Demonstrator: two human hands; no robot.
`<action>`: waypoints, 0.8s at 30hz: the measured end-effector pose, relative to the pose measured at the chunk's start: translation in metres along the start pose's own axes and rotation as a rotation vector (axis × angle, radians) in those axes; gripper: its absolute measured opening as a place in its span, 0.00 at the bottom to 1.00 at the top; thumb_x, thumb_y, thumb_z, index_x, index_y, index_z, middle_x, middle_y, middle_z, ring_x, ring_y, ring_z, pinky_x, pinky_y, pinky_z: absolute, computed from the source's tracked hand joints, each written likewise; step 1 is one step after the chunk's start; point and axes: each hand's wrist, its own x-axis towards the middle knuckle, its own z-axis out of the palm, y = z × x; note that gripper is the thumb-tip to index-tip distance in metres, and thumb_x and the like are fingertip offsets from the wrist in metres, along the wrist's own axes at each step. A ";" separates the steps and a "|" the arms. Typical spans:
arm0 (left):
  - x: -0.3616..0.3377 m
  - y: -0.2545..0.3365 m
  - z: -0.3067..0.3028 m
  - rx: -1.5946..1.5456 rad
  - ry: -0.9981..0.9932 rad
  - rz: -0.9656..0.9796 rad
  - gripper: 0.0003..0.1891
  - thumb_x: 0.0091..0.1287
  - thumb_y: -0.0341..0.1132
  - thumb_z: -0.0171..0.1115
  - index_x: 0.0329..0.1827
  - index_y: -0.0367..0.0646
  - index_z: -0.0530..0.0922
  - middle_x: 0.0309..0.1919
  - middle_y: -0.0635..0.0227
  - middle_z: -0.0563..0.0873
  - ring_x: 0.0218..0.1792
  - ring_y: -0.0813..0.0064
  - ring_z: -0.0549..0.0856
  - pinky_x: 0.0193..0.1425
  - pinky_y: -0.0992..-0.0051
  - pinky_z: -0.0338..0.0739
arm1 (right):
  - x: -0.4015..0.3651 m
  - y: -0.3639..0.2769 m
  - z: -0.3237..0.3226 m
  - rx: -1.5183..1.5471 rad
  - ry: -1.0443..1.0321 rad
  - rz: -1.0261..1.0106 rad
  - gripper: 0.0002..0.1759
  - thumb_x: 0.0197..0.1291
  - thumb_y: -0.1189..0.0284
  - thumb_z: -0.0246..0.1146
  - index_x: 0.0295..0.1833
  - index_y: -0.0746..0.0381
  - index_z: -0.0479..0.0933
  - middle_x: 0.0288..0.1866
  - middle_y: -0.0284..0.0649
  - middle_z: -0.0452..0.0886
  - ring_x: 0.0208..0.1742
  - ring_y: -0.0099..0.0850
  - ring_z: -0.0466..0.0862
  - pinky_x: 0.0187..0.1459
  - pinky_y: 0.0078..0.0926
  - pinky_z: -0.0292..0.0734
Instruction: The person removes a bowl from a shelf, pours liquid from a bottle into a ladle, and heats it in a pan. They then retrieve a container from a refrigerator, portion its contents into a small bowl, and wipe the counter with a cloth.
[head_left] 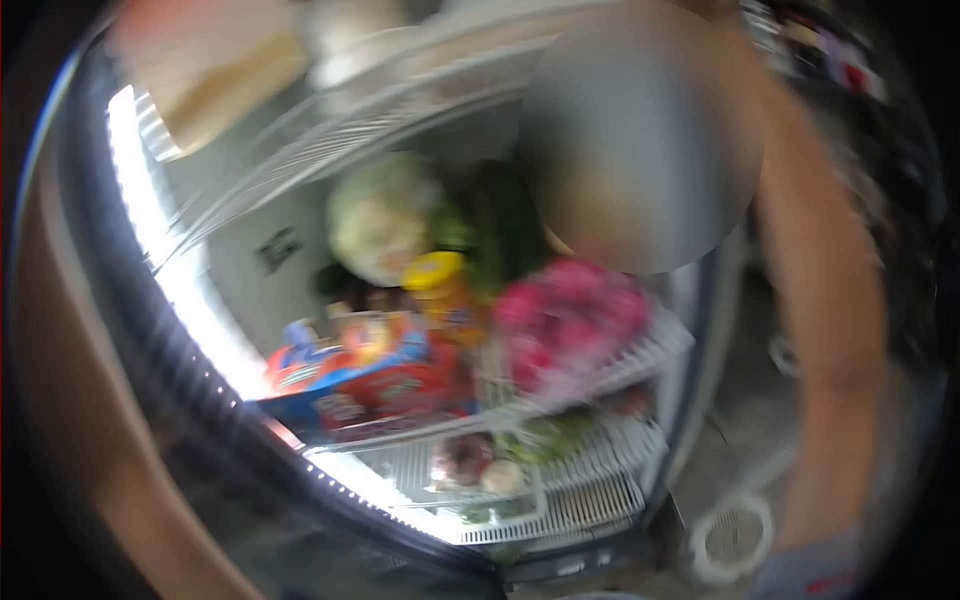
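Observation:
My left forearm (110, 420) runs up the left edge of the view; its hand is not visible. My right forearm (825, 300) reaches from a grey sleeve (810, 570) at lower right to the top of the view. A round blurred patch (645, 150) covers the area by its upper end, so the fingers and anything in them cannot be made out. Between the arms stands a lit fridge with wire shelves (600, 385). On the middle shelf are a pale green cabbage (380, 220), a yellow-lidded jar (435, 275), a red and blue box (385, 385) and a bright pink bundle (570, 315).
A lower wire rack (570, 505) carries small packs and leafy greens (545, 437). The upper shelf (330, 150) holds blurred items, including a tan one (225, 85). A bright light strip (165, 230) lines the fridge's left side. A round grate (733, 538) lies on the floor at right.

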 end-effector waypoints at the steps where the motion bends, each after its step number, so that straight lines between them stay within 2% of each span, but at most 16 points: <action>1: -0.017 0.012 0.000 -0.107 0.019 0.116 0.26 0.61 0.46 0.68 0.55 0.38 0.71 0.48 0.55 0.79 0.42 0.64 0.81 0.45 0.69 0.77 | -0.017 -0.030 -0.007 0.063 0.056 0.095 0.26 0.62 0.59 0.64 0.55 0.71 0.75 0.44 0.48 0.83 0.41 0.32 0.84 0.43 0.29 0.82; 2: -0.039 0.020 -0.004 -0.207 0.029 0.222 0.26 0.61 0.47 0.68 0.53 0.39 0.71 0.47 0.56 0.78 0.41 0.65 0.81 0.44 0.70 0.76 | -0.035 -0.059 -0.014 0.130 0.118 0.186 0.32 0.62 0.57 0.64 0.60 0.74 0.70 0.50 0.50 0.81 0.45 0.33 0.83 0.45 0.29 0.82; 5: -0.091 0.043 -0.011 -0.511 0.042 0.531 0.24 0.61 0.49 0.68 0.48 0.40 0.71 0.42 0.59 0.77 0.38 0.68 0.78 0.41 0.71 0.72 | -0.058 -0.136 -0.050 0.366 0.196 0.561 0.45 0.55 0.51 0.63 0.69 0.66 0.54 0.66 0.51 0.65 0.58 0.43 0.74 0.50 0.40 0.78; 8: -0.130 0.056 -0.023 -0.808 0.060 0.794 0.23 0.60 0.50 0.68 0.42 0.40 0.71 0.38 0.62 0.75 0.35 0.70 0.76 0.38 0.72 0.69 | -0.077 -0.152 -0.088 0.992 0.117 0.727 0.74 0.35 0.24 0.60 0.78 0.50 0.28 0.79 0.49 0.39 0.75 0.60 0.53 0.48 0.62 0.76; 10: -0.149 0.066 -0.033 -0.989 0.086 0.946 0.23 0.60 0.51 0.68 0.39 0.41 0.71 0.35 0.64 0.74 0.32 0.72 0.75 0.36 0.72 0.67 | -0.077 -0.201 -0.115 1.021 0.188 0.667 0.66 0.42 0.23 0.52 0.78 0.46 0.31 0.80 0.43 0.36 0.77 0.58 0.46 0.49 0.64 0.76; 11: -0.156 0.072 -0.038 -1.077 0.098 1.019 0.23 0.60 0.52 0.68 0.37 0.41 0.71 0.33 0.65 0.74 0.31 0.73 0.74 0.35 0.73 0.66 | -0.084 -0.207 -0.137 0.975 0.081 0.566 0.60 0.48 0.23 0.45 0.78 0.46 0.36 0.79 0.42 0.43 0.76 0.52 0.53 0.51 0.63 0.76; 12: -0.162 0.080 -0.044 -1.164 0.109 1.087 0.23 0.60 0.53 0.68 0.35 0.42 0.71 0.32 0.66 0.73 0.30 0.74 0.73 0.34 0.73 0.64 | -0.096 -0.224 -0.164 1.061 0.122 0.645 0.56 0.51 0.24 0.43 0.77 0.50 0.45 0.76 0.43 0.53 0.74 0.44 0.60 0.52 0.60 0.76; 13: -0.168 0.088 -0.048 -1.243 0.126 1.154 0.23 0.60 0.53 0.69 0.34 0.42 0.71 0.30 0.67 0.73 0.29 0.74 0.72 0.32 0.73 0.63 | -0.107 -0.240 -0.184 1.086 0.166 0.649 0.55 0.54 0.26 0.44 0.76 0.54 0.50 0.73 0.43 0.61 0.72 0.38 0.64 0.58 0.53 0.74; 14: -0.177 0.097 -0.056 -1.322 0.148 1.212 0.23 0.59 0.54 0.69 0.32 0.42 0.71 0.29 0.68 0.72 0.28 0.75 0.71 0.31 0.74 0.62 | -0.122 -0.268 -0.195 0.893 0.379 0.691 0.51 0.58 0.30 0.45 0.74 0.58 0.55 0.71 0.42 0.65 0.69 0.37 0.67 0.64 0.44 0.69; 15: -0.186 0.105 -0.061 -1.408 0.177 1.262 0.24 0.59 0.54 0.69 0.30 0.42 0.71 0.27 0.69 0.72 0.27 0.76 0.71 0.30 0.74 0.61 | -0.144 -0.289 -0.212 0.824 0.589 0.831 0.52 0.56 0.27 0.41 0.72 0.58 0.60 0.68 0.42 0.69 0.66 0.36 0.72 0.61 0.40 0.73; 17: -0.207 0.124 -0.071 -1.595 0.228 1.344 0.24 0.59 0.55 0.69 0.27 0.43 0.71 0.24 0.71 0.71 0.25 0.78 0.69 0.28 0.75 0.59 | -0.197 -0.336 -0.249 0.728 0.686 0.810 0.43 0.62 0.39 0.51 0.73 0.59 0.59 0.68 0.43 0.69 0.66 0.37 0.71 0.66 0.40 0.67; 18: -0.221 0.135 -0.075 -1.685 0.260 1.369 0.25 0.59 0.56 0.69 0.25 0.43 0.71 0.23 0.72 0.70 0.24 0.79 0.68 0.27 0.75 0.58 | -0.218 -0.356 -0.262 0.908 0.758 0.731 0.42 0.61 0.45 0.57 0.73 0.59 0.57 0.69 0.43 0.68 0.67 0.37 0.70 0.68 0.40 0.65; 20: -0.264 0.167 -0.076 -1.891 0.335 1.371 0.20 0.55 0.37 0.74 0.18 0.44 0.68 0.15 0.72 0.66 0.16 0.80 0.65 0.19 0.77 0.53 | -0.216 -0.403 -0.281 0.629 0.752 0.766 0.48 0.54 0.52 0.65 0.75 0.57 0.51 0.72 0.43 0.63 0.70 0.37 0.66 0.70 0.40 0.60; 22: -0.323 0.198 -0.087 -1.983 0.197 1.045 0.26 0.63 0.47 0.68 0.18 0.43 0.63 0.15 0.77 0.62 0.16 0.81 0.60 0.21 0.75 0.49 | -0.220 -0.449 -0.307 0.367 0.735 0.763 0.55 0.47 0.58 0.71 0.76 0.57 0.46 0.74 0.42 0.57 0.73 0.37 0.61 0.71 0.40 0.57; 24: -0.368 0.217 -0.119 -1.931 -0.231 0.877 0.23 0.66 0.38 0.65 0.18 0.42 0.62 0.15 0.78 0.61 0.18 0.86 0.59 0.21 0.77 0.50 | -0.241 -0.483 -0.356 0.136 0.663 0.726 0.61 0.41 0.64 0.75 0.76 0.57 0.43 0.75 0.41 0.52 0.75 0.37 0.56 0.71 0.39 0.56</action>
